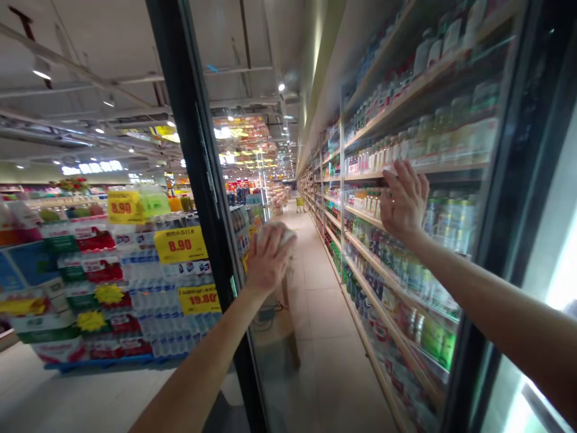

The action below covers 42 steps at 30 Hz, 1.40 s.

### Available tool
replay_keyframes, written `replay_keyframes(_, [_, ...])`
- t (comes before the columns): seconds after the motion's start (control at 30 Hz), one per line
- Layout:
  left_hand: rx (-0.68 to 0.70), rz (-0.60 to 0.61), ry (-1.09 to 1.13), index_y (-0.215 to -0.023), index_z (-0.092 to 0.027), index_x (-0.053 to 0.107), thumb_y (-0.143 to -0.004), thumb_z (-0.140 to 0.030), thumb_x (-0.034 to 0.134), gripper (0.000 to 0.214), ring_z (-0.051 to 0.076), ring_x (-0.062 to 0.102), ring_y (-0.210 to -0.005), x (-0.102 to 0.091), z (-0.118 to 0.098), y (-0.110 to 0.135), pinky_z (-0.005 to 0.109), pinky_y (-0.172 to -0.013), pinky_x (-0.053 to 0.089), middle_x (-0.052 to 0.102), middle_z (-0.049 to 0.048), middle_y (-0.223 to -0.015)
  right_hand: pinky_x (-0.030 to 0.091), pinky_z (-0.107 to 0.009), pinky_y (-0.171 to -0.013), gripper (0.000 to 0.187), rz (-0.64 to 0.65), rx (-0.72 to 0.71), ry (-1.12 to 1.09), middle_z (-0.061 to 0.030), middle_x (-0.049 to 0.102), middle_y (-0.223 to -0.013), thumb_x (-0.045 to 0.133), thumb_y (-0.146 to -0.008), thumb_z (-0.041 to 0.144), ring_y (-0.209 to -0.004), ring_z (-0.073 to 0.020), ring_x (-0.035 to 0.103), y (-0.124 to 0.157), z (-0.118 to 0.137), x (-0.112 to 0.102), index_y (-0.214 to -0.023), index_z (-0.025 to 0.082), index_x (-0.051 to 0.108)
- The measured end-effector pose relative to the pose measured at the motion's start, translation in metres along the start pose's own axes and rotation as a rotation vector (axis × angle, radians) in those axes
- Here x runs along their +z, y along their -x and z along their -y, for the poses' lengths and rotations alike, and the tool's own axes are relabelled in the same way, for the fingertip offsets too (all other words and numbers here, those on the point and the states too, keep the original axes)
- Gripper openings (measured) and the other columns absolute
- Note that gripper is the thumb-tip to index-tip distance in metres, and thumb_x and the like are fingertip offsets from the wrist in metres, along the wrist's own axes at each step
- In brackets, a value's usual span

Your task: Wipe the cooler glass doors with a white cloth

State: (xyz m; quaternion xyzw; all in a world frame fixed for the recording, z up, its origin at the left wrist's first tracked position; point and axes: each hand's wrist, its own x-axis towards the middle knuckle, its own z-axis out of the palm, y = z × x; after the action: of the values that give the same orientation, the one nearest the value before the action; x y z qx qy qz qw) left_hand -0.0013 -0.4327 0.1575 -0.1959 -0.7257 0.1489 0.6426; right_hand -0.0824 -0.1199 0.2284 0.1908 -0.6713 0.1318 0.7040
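I stand at a glass fridge door (288, 337) with a black frame (193, 150), swung open in front of me. My left hand (268, 255) presses a crumpled white cloth (282, 233) against the glass, fingers closed over it. My right hand (404, 198) lies flat with fingers spread on the glass further right, holding nothing. Behind it are shelves of bottled drinks (446, 135) in the chiller, blurred through the pane.
A long tiled aisle (315, 270) runs ahead beside the chiller shelves (329, 198). To the left stands a stack of bottled-water packs (148, 288) with yellow price signs (180, 245). A wooden stool (282, 325) shows through the glass. The fridge's dark frame (509, 198) rises at right.
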Motion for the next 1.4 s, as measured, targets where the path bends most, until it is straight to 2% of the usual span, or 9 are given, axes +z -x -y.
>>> replay_keyframes(0.1, [-0.243, -0.074, -0.038, -0.128, -0.022, 0.047, -0.087, -0.024, 0.046, 0.042, 0.025, 0.007, -0.141, -0.002, 0.003, -0.028, 0.049, -0.112, 0.015, 0.034, 0.0097, -0.146, 0.023, -0.048, -0.107, 0.048, -0.032, 0.005, 0.012, -0.0101, 0.041, -0.141, 0.037, -0.085, 0.031, -0.135, -0.0228, 0.031, 0.008, 0.0, 0.0, -0.131, 0.02, 0.044])
replay_keyframes(0.27, [0.54, 0.118, 0.073, -0.127, -0.028, 0.048, -0.088, -0.027, 0.043, 0.039, 0.021, 0.014, -0.141, 0.005, -0.034, -0.013, 0.044, -0.115, 0.008, 0.037, -0.0007, -0.145, 0.025, -0.047, -0.106, 0.046, -0.068, -0.01, 0.018, -0.0109, 0.044, -0.14, 0.039, -0.085, 0.029, -0.133, -0.0236, 0.034, 0.014, 0.0, 0.001, -0.129, 0.02, 0.047])
replay_keyframes(0.33, [0.633, 0.148, 0.078, -0.129, -0.029, 0.046, -0.088, -0.029, 0.043, 0.04, 0.019, 0.017, -0.14, 0.005, -0.028, -0.024, 0.043, -0.116, 0.009, 0.036, -0.0022, -0.146, 0.025, -0.046, -0.106, 0.045, -0.066, -0.011, 0.017, -0.0108, 0.044, -0.14, 0.04, -0.085, 0.029, -0.133, -0.0237, 0.034, 0.014, 0.0, 0.0, -0.129, 0.02, 0.047])
replay_keyframes(0.53, [-0.161, -0.076, -0.033, -0.13, -0.024, 0.044, -0.087, -0.026, 0.045, 0.044, 0.028, 0.018, -0.139, -0.005, 0.02, -0.098, 0.052, -0.11, 0.019, 0.034, 0.009, -0.146, 0.026, -0.045, -0.106, 0.045, -0.058, -0.004, 0.037, -0.0108, 0.045, -0.139, 0.039, -0.086, 0.03, -0.133, -0.0232, 0.035, 0.013, 0.001, -0.001, -0.129, 0.02, 0.048])
replay_keyframes(0.77, [0.67, 0.092, 0.095, -0.126, -0.028, 0.048, -0.089, -0.03, 0.042, 0.038, 0.02, 0.024, -0.137, 0.01, -0.034, -0.084, 0.044, -0.114, 0.016, 0.039, -0.0008, -0.144, 0.026, -0.043, -0.106, 0.044, -0.068, -0.007, 0.057, -0.0115, 0.047, -0.138, 0.039, -0.086, 0.028, -0.133, -0.0222, 0.035, 0.013, 0.001, -0.001, -0.128, 0.02, 0.048])
replay_keyframes(0.83, [0.576, 0.098, 0.089, -0.128, -0.028, 0.046, -0.089, -0.03, 0.041, 0.039, 0.021, 0.025, -0.137, 0.01, -0.029, -0.105, 0.046, -0.113, 0.019, 0.039, 0.0, -0.144, 0.027, -0.042, -0.106, 0.044, -0.071, -0.008, 0.064, -0.0113, 0.047, -0.138, 0.039, -0.086, 0.028, -0.133, -0.022, 0.036, 0.014, 0.0, 0.0, -0.128, 0.021, 0.048])
replay_keyframes(0.97, [0.081, -0.027, 0.05, -0.128, -0.025, 0.047, -0.09, -0.029, 0.04, 0.039, 0.028, 0.025, -0.136, 0.007, -0.022, -0.15, 0.053, -0.109, 0.021, 0.038, 0.0058, -0.144, 0.026, -0.041, -0.107, 0.044, -0.084, -0.019, 0.078, -0.0104, 0.047, -0.138, 0.04, -0.087, 0.028, -0.133, -0.0217, 0.036, 0.015, -0.002, 0.001, -0.13, 0.023, 0.046])
replay_keyframes(1.2, [0.603, -0.034, 0.136, -0.123, -0.026, 0.051, -0.091, -0.029, 0.035, 0.035, 0.021, 0.03, -0.134, 0.032, -0.071, -0.135, 0.047, -0.112, 0.021, 0.042, 0.0, -0.141, 0.028, -0.045, -0.106, 0.046, -0.097, -0.063, 0.048, -0.0121, 0.046, -0.138, 0.037, -0.088, 0.023, -0.133, -0.0229, 0.035, 0.017, -0.003, 0.0, -0.133, 0.022, 0.043])
replay_keyframes(1.4, [-0.014, -0.119, 0.09, -0.127, -0.02, 0.049, -0.09, -0.028, 0.038, 0.039, 0.03, 0.027, -0.135, 0.022, -0.053, -0.196, 0.056, -0.108, 0.022, 0.038, 0.0084, -0.144, 0.029, -0.047, -0.106, 0.049, -0.13, -0.106, 0.013, -0.0124, 0.046, -0.138, 0.036, -0.088, 0.022, -0.133, -0.0237, 0.035, 0.019, -0.006, 0.002, -0.136, 0.021, 0.038])
